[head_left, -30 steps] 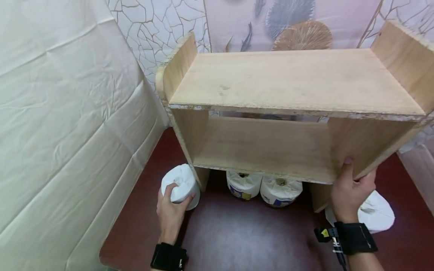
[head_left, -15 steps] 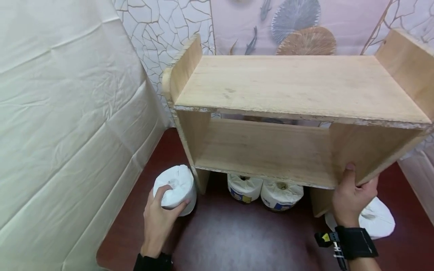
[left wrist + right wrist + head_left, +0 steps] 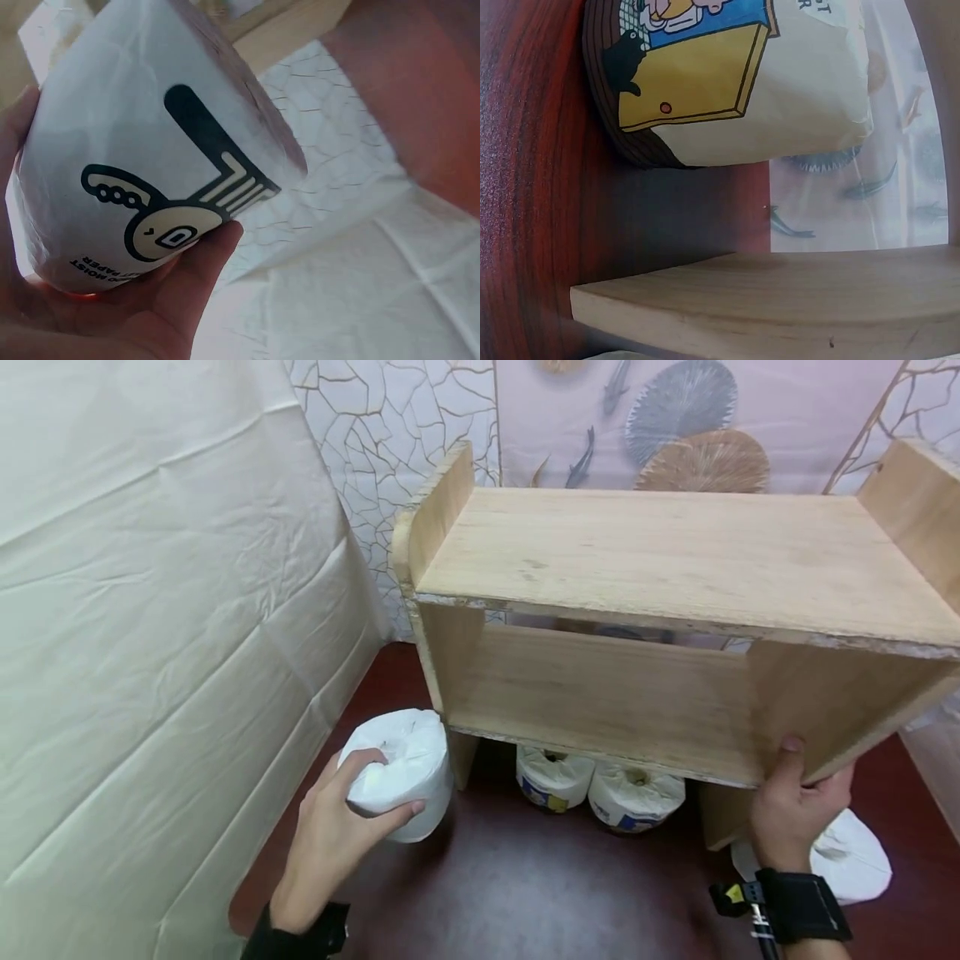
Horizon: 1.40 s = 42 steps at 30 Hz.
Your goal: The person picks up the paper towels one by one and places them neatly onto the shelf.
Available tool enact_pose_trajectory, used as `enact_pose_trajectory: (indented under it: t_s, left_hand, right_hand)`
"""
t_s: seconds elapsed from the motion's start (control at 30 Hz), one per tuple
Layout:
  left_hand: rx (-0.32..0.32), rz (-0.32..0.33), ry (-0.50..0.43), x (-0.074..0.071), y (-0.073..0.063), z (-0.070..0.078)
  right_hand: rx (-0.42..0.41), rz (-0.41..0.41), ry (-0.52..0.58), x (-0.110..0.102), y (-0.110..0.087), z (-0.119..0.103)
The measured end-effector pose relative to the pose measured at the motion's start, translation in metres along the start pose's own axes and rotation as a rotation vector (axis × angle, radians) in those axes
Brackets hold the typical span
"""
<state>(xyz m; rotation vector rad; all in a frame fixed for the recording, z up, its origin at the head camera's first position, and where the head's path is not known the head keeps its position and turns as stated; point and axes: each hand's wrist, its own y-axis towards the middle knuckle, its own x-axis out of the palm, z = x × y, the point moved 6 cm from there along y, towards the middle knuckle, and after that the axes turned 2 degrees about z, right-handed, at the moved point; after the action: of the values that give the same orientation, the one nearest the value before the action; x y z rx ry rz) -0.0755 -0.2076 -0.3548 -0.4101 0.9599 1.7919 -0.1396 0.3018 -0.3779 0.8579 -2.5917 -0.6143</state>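
Observation:
A white wrapped toilet roll is in my left hand, fingers over its top and thumb along its near side. It appears to be raised off the table, just left of the shelf. The left wrist view shows a dark cartoon print on that roll's wrapper. My right hand grips the wooden shelf at the lower front of its right side panel, thumb on the inner face. The right hand's fingers behind the panel are hidden.
Two wrapped rolls, a left one and a right one, stand under the lower board. Another roll sits right of the shelf, partly behind my wrist. The dark red table meets a white cloth wall on the left.
My left hand has drawn the toilet roll toward me and, it appears, upward. The right hand keeps its hold on the shelf; the head view has shifted slightly.

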Motion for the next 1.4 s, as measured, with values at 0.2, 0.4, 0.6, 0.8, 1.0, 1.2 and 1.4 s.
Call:
enact_pose_trajectory:
  t_s: [0.2,0.4,0.6,0.8,1.0,1.2,1.4]
  left_hand:
    - [0.029,-0.043,-0.014,-0.01,0.007,0.016]
    - [0.009,-0.095,-0.038,-0.015,0.008,0.024]
    - [0.02,-0.141,-0.082,-0.016,0.01,0.034]
    - [0.016,-0.165,-0.118,-0.021,0.011,0.043]
    - [0.022,-0.181,-0.133,-0.021,0.009,0.048]
    - [0.064,-0.187,-0.152,-0.019,0.01,0.057]
    - [0.125,-0.192,-0.155,-0.017,0.017,0.072]
  right_hand:
    - [-0.005,-0.009,-0.002,-0.005,0.0,0.001]
    - [-0.037,-0.013,0.017,0.0,-0.002,-0.005]
    - [-0.06,0.004,0.033,0.001,-0.001,-0.009]
    - [-0.049,0.005,0.046,0.001,-0.002,-0.01]
    - [-0.039,-0.015,0.024,0.002,-0.005,-0.008]
    - [-0.036,-0.019,0.004,0.001,-0.006,-0.005]
    - [-0.056,-0.022,0.012,0.0,-0.004,-0.006]
